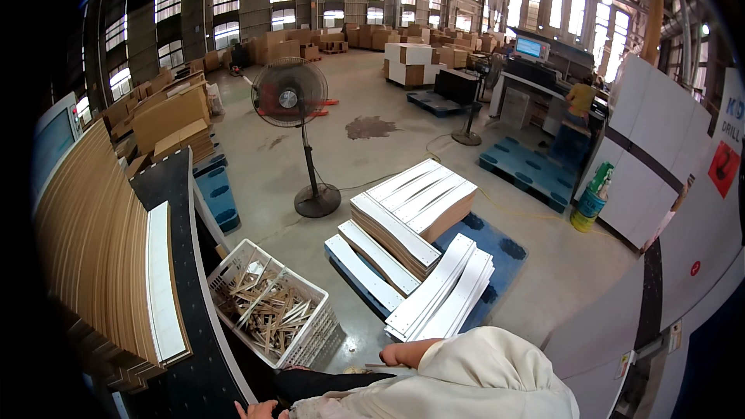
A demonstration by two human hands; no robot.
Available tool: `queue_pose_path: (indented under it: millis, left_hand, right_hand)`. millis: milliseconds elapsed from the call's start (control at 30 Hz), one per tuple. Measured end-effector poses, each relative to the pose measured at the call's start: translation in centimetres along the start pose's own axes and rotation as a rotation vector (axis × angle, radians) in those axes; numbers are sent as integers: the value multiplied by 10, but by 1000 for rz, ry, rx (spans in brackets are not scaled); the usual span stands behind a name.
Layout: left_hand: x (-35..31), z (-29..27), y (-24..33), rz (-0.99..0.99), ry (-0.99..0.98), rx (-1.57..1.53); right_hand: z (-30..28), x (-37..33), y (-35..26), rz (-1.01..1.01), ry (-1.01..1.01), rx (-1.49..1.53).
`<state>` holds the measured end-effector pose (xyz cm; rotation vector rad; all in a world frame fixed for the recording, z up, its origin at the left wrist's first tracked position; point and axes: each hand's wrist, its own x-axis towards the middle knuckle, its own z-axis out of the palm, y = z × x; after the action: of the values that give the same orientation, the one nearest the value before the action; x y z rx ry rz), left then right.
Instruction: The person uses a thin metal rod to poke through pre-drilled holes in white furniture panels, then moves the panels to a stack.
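Head view: a dark worktable (198, 380) stands left of a blue plastic pallet (508, 252) stacked with flat, curved-edged white boards (431, 283); between them, a lattice-walled white plastic crate (317, 334) holds splintery brown offcuts (272, 310). The right hand (400, 354) is near the boards, its grip impossible to tell; the left hand (258, 410), partly cropped, has fingers slightly apart beside the worktable's edge.

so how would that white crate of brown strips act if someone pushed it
The white crate is probably fairly heavy to shove, given the thick jumble of brown strips inside. Its broad, boxy shape suggests sliding rather than tipping or rolling. The strips lie loose at all angles, so they would likely shift and rattle.
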<state>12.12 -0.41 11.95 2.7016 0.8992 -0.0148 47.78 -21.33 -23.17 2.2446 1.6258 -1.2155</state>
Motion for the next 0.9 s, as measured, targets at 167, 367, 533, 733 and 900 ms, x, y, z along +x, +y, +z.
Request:
queue_pose_path:
  millis: [167,367,533,733,900]
  left_hand:
    - [-1,10,-57,5,-226,-970]
    - [-48,-14,-100,-474,505,-879]
    - [-86,-41,-73,-575,418,-1003]
    - [-82,-45,-60,-367,478,-862]
    - [-82,-46,-62,-363,512,-737]
  right_hand:
    - [-56,-65,-55,89,62,68]
    - [-88,-102,-89,91,10,17]
    - [-92,-80,-82,3,-30,-83]
    - [-158,-57,-160,-208,471,156]
    - [-212,-67,-294,-893,631,148]
